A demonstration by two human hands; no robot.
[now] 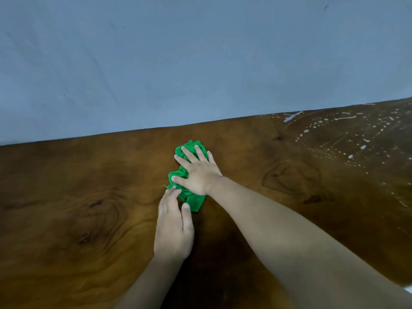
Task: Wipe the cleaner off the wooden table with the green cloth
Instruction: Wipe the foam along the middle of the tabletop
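Now, your right hand [199, 172] is planted flat on the green cloth [192, 200], fingers spread and straight, palm pressing down rather than gripping. Your left hand [174, 228] comes in from 6 o'clock, fingers straight and together, the tips just touching the cloth's near-left edge and the thumb lying at its near end. Nothing is pinched.

The cloth sits bunched in the middle of the wooden table [66, 197], crumpled into a narrow wad running from 12 to 6 under your palm, well short of the wall [178, 63] at 12 o'clock.

Look out to 2 o'clock: the cleaner [363, 147] lies there in pale drops and streaks, well apart from the cloth. The wood around your hands looks dry, so I'd judge the right side is the work left.

That cloth looks soft and light. It should slide easily on the smooth-looking top, but bunched like this it will probably roll or slip out from under a loose palm. Best hold, I'd say, is flat over the thick middle of the wad, with the fingers out over the leading edge. Spreading it wider would likely catch more drops per pass.
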